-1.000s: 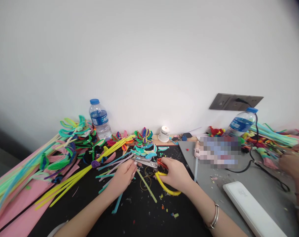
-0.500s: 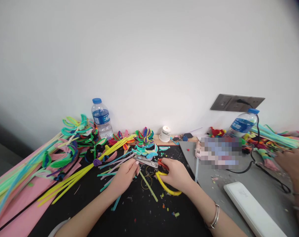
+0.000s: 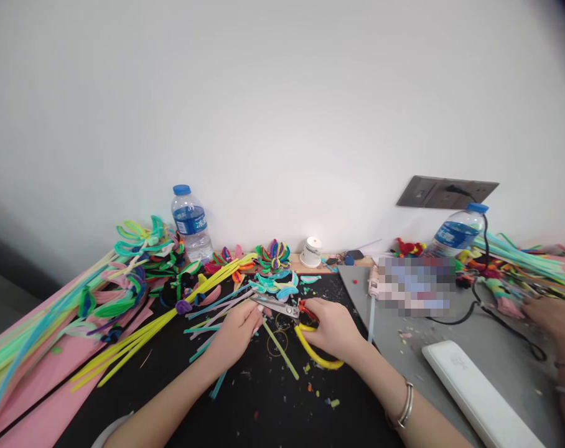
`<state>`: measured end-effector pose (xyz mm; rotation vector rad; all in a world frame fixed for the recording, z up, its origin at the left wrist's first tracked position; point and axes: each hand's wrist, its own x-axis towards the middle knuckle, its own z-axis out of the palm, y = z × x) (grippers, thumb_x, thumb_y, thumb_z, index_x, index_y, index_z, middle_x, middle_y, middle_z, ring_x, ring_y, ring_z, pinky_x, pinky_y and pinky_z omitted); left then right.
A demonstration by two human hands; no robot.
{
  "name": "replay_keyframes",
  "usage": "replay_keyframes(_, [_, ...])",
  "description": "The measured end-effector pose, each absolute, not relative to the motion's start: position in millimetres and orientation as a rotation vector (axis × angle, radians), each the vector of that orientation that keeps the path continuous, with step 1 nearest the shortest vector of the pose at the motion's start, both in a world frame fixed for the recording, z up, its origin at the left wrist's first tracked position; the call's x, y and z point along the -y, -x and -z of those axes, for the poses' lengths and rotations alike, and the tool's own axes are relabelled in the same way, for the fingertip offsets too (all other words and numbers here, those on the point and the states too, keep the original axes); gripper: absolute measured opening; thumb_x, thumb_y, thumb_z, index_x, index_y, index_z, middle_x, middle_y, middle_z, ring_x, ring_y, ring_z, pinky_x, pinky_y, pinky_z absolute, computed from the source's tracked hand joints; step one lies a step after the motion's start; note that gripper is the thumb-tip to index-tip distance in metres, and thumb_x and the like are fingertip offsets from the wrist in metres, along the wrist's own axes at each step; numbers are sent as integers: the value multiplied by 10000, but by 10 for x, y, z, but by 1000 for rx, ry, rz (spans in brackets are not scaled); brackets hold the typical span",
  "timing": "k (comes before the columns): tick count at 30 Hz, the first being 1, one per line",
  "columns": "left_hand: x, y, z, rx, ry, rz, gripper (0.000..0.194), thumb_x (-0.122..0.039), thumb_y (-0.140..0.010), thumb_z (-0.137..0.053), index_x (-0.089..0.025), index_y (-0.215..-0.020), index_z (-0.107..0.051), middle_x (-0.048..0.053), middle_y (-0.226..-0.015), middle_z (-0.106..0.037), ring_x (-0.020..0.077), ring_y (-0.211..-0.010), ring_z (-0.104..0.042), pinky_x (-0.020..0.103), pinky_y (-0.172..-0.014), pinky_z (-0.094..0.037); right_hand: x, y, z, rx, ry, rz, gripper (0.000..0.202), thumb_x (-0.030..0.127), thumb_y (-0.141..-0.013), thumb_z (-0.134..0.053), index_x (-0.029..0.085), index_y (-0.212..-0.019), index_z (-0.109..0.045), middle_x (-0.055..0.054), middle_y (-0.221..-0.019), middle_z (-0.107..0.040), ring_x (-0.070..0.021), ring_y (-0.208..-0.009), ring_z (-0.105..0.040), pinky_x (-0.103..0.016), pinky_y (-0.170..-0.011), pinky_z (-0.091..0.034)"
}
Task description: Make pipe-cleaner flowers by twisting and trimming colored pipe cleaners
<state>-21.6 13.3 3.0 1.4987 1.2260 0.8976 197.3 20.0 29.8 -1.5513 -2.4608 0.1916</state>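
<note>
My left hand [image 3: 238, 326] is closed in a pinch, and a pale yellow-green pipe cleaner [image 3: 282, 352] sticks out from it toward the lower right. My right hand [image 3: 331, 326] grips the scissors [image 3: 282, 307] by their orange and yellow handles. The blades point left and reach to my left fingertips; whether they touch the pipe cleaner is hidden. Loose blue, lilac and green pipe cleaners [image 3: 208, 316] lie behind and under my left hand. Just beyond the blades rest teal curled petals [image 3: 275, 283]. Thin elastic-like rings [image 3: 277, 343] lie between my hands.
A water bottle [image 3: 190, 224] and a white cup [image 3: 311, 252] stand by the wall. Yellow pipe cleaners [image 3: 124, 345] and finished loops [image 3: 117, 292] crowd the left. Rightward are a glue gun [image 3: 373, 283], a white case [image 3: 478, 392], a cable [image 3: 509, 336] and another person's hand [image 3: 550, 317].
My hands and the scissors stay nearly in place. At the right edge, the other person's hand has shifted slightly downward; the whole view has tilted a little.
</note>
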Motion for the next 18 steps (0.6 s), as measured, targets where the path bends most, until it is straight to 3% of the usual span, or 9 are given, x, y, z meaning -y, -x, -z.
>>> replay_keyframes(11, [-129, 200, -32, -1164, -1416, -867, 337, -457, -883, -355, -183, -822, -543, -79, -547, -330, 75, -403, -226, 183, -389, -175, -206, -1958, -283, 2408, 1628, -160, 103, 257, -701, -576, 190, -667, -506, 6, -637, -579, -128, -587, -518, -220, -518, -224])
replay_keyframes(14, [-146, 207, -95, -1147, -1462, -890, 335, -438, -890, -346, -185, -798, -545, -56, -572, -418, 98, -447, -342, 202, -447, -285, -254, -2006, -302, 2201, 1806, -125, 126, 281, -733, -552, 191, -665, -497, -2, -623, -571, -133, -575, -510, -218, -503, -223])
replay_keyframes(18, [-154, 225, -204, -1224, -1586, -983, 321, -396, -886, -383, -185, -738, -575, -12, -703, -511, 157, -709, -489, 240, -655, -373, -348, -2119, -329, 2013, 2022, -101, 196, 345, -767, -534, 189, -654, -499, -25, -622, -581, -148, -567, -522, -224, -483, -221])
